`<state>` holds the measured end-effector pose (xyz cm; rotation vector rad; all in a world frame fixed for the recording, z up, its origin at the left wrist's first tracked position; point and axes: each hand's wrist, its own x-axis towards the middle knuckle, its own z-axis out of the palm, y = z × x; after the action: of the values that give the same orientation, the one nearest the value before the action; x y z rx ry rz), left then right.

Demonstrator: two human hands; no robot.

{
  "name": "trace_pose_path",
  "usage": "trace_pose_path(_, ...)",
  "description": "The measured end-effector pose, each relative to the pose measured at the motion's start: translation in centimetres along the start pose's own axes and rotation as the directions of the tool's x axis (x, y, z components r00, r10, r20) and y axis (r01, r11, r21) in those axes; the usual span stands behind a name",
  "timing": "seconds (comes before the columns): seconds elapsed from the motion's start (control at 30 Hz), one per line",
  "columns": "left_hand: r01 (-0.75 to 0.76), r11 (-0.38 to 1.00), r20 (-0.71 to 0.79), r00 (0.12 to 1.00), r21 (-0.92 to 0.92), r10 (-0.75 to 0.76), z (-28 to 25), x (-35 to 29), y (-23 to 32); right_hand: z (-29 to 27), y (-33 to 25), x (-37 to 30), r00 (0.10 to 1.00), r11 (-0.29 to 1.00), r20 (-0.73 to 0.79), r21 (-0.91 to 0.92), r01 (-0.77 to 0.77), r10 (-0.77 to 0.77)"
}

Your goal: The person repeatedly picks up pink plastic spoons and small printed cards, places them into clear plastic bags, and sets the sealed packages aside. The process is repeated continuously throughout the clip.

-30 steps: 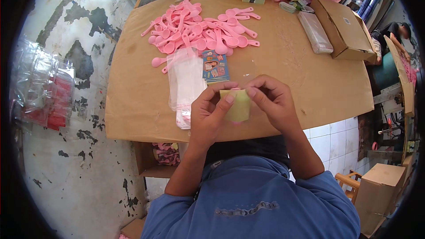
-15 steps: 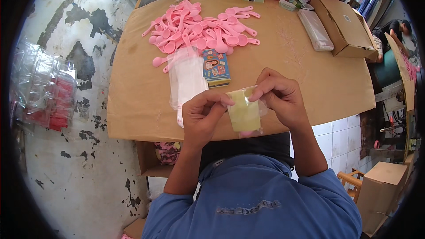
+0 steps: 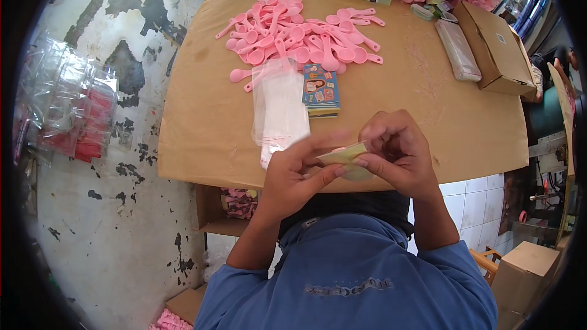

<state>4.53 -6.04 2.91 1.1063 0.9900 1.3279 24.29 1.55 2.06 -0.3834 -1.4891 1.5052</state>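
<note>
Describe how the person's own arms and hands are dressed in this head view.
Both hands are bare: the left hand and the right hand show no gloves, and no rings or watch can be seen. The forearms are uncovered. Blue short sleeves cover the upper arms, part of a blue shirt with a dark printed marking.

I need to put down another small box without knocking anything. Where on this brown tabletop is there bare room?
Bare cardboard lies along the left side of the table, left of the clear bags, and in the wide stretch between the card pack and the brown box. Crowded: the pink spoons at the far middle and the near edge by both hands.
</note>
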Motion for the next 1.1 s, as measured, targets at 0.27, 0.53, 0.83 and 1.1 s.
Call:
trace_pose_path(0.27,-0.237,0.460,-0.184,0.692,0.856,0.698,-8.6,-0.3,3.5,-2.3,1.5,3.6,0.972,0.865,-0.159,-0.446,-0.228,0.174)
trace_pose_path(0.53,-0.059,0.331,-0.159,0.789,0.942,0.594,-14.7,1.4,-0.7,-2.7,5.7,9.0,0.927,0.587,-0.189,-0.728,-0.354,0.324)
trace_pose_path(0.83,0.276,0.636,-0.405,0.912,0.721,0.064,-11.8,5.5,-1.4,-5.3,7.8,9.8,0.861,0.690,-0.193,-0.529,-0.495,0.470)
trace_pose_path(1.1,0.242,0.770,-0.413,0.910,0.590,0.030,-12.1,5.5,-2.4,-4.9,7.1,9.9,0.877,0.720,-0.150,-0.516,-0.464,0.457)
